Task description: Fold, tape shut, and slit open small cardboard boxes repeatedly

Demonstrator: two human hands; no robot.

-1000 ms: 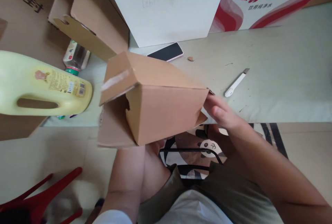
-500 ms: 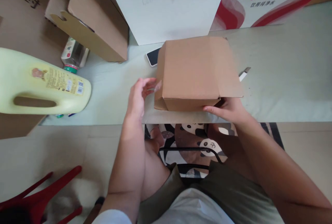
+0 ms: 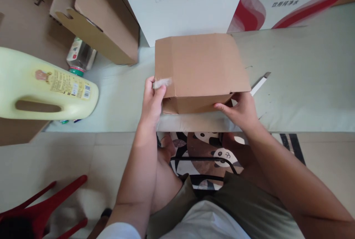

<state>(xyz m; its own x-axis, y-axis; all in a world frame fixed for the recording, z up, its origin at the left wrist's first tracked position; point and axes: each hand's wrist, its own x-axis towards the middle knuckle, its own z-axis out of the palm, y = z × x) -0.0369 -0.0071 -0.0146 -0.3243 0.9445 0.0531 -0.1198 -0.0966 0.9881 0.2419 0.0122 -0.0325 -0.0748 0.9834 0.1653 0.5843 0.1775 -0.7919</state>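
Note:
A brown cardboard box [image 3: 203, 65] lies near the table's front edge, with a flap spread out on its left side. A strip of clear tape [image 3: 163, 82] sticks to that flap. My left hand [image 3: 152, 100] pinches the flap at the tape, thumb on top and fingers partly hidden beneath. At the box's right front corner is my right hand [image 3: 241, 109], its thumb along the front side and its other fingers hidden behind the raised flap. Just right of the box lies a white utility knife [image 3: 260, 84] with its blade out.
On the left stand a yellow jug [image 3: 47, 87], a bottle with a green cap [image 3: 79, 56] and an open cardboard box [image 3: 108, 17]. A white box [image 3: 183, 6] and a red-and-white carton [image 3: 294, 2] stand behind. A red stool [image 3: 47, 209] is at lower left.
My left hand has closed on the left flap, which now lies spread outward. The box has shifted and covers the phone seen before. My right hand has moved slightly left and up with the box.

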